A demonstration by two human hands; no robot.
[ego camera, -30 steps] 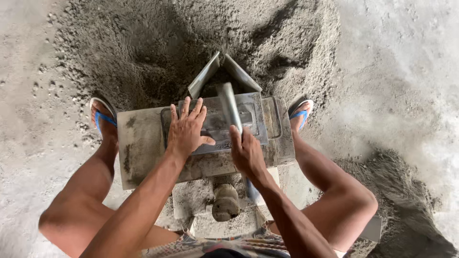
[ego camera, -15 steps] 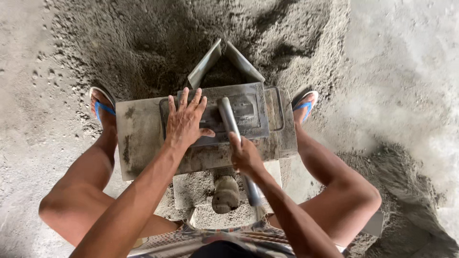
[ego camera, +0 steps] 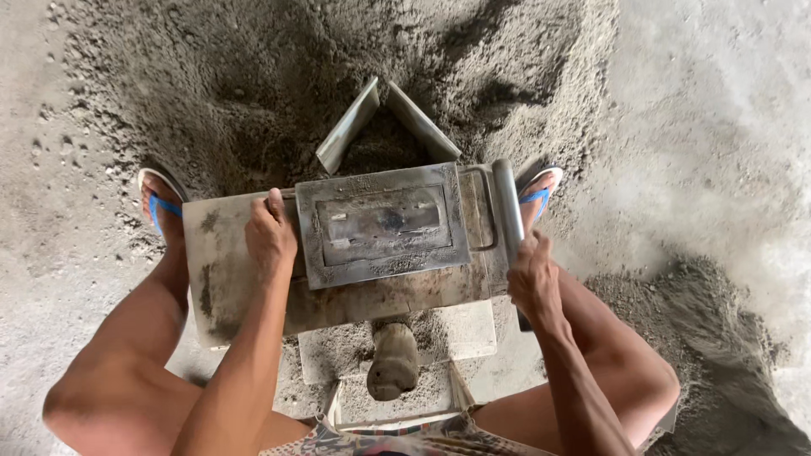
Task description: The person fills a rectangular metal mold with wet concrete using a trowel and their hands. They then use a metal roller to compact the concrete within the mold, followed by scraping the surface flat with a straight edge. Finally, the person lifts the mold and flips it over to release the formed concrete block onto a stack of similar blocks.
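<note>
My left hand [ego camera: 270,232] is clenched over the left edge of a grey metal mould [ego camera: 380,224], a rectangular box crusted with cement that sits in front of me at the middle of the scene. My fingers curl down over its rim, thumb side toward me, so the grip is closed on the mould itself. My right hand [ego camera: 532,279] is wrapped around a metal bar [ego camera: 507,207] that runs along the right side of the mould, pointing from near to far; my fist is shut on its near end and the far end shows bare and rounded just beside the mould's right wall.

The mould's top face is a flat plate with a raised frame and a sunken panel smeared with grey dust. It rests on a wider flat slab [ego camera: 224,270], which sticks out to the left under my left wrist. Just near of that, between my knees, lies a lower block [ego camera: 448,329] dusted with cement, and on it a rounded wooden handle [ego camera: 391,361] pointing toward me.

Beyond the mould, two metal plates [ego camera: 384,122] lean together in a peak, stuck into a large heap of dark damp sand mix [ego camera: 279,76]. My feet in blue sandals [ego camera: 160,203] stand at either side of the slab, the right one [ego camera: 536,187] touching the heap's edge. A smaller pile [ego camera: 710,338] lies near right.
</note>
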